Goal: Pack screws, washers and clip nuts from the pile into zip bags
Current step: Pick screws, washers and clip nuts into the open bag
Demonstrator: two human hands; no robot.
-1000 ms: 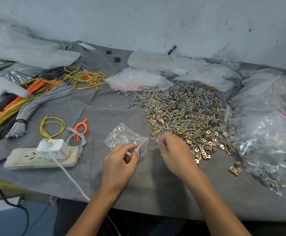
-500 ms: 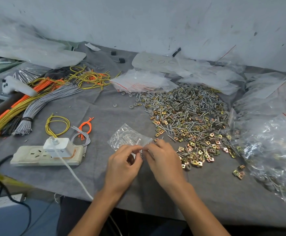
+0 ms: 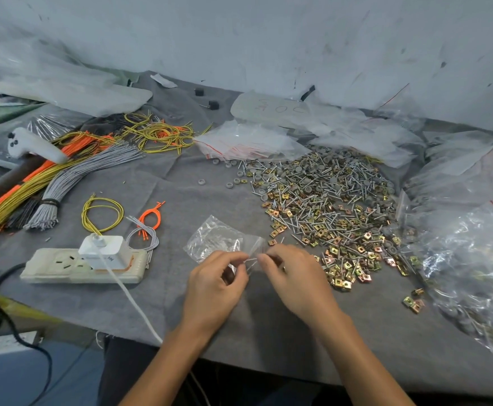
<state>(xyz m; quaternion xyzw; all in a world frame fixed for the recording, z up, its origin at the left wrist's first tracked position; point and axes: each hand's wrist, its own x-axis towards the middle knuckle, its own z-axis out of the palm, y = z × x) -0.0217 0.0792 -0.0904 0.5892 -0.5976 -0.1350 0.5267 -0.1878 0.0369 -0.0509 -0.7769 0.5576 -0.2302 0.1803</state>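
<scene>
The left hand pinches the mouth of the zip bag lying on the table just beyond it, and the fingers of the right hand, close beside, hold thin screws pointing leftward into that mouth

One pile of screws, washers and clip nuts. Left of that pile lie one small zip bag, one power strip, one charger and one white controller. Behind it and to the left sit two black caps.

You worked under soft, even light with faint shadows. Glare glinted off the clear bags at your right, and the wide-angle lens bowed the table.
</scene>
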